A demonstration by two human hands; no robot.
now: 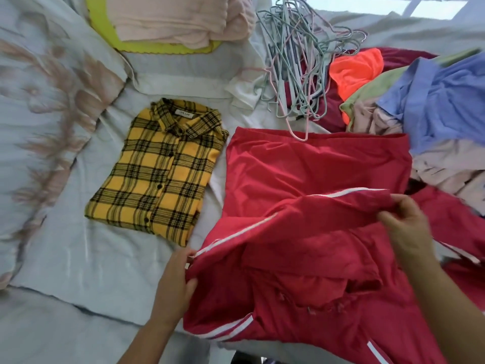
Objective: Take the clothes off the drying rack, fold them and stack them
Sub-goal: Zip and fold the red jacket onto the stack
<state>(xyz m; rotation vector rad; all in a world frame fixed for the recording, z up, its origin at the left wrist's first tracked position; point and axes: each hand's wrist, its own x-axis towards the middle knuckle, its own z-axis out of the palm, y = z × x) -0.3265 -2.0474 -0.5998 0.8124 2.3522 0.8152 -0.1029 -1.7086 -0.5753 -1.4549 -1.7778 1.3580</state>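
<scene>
Nearest my view, both bare forearms rise from the bottom edge of the frame, angled inward toward a red shiny garment with white side stripes (309, 206) that fills the lower centre and right. I see my left hand (175, 279), at lower centre, with fingers curled and thumb pressed down, pinching the striped edge of the red fabric. My right hand (404, 222), at centre right, grips a folded-over flap of the same garment between thumb and bent fingers. To the left of centre, a folded yellow and black plaid button shirt (157, 174) lies flat on the pale grey floral bedsheet (57, 106). At upper centre I see a tangle of thin pastel wire hangers (299, 64). At upper right sits a heap of unfolded clothes in blue, orange, green and pink (425, 101).
</scene>
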